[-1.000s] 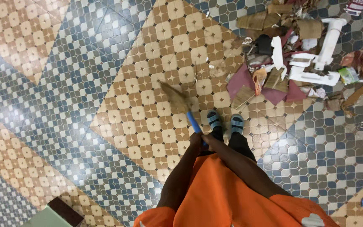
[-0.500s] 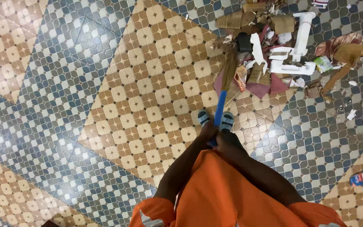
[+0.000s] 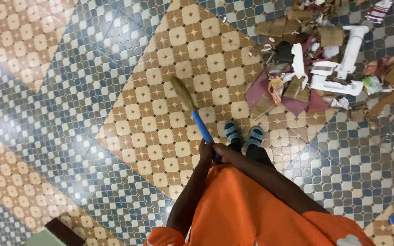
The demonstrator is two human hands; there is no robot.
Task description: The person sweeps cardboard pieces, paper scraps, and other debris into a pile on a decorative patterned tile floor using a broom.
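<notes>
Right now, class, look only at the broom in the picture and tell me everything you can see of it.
The broom has a bright blue handle that looks like plastic and a short bundle of tan, straw-like bristles. It slants up and to the left from the person's waist, and the blurred bristle head lies over the tan and brown floor tiles. Whether the bristles touch the floor cannot be told. The left hand and right hand both grip the near end of the handle. The heap of rubbish lies apart, to its right.

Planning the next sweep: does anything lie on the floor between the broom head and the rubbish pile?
Nothing visible does. The broom head hangs left of the rubbish pile, with only bare patterned tiles between them. The person's feet stand below that stretch, not in it. Both hands grip the blue handle.
</notes>
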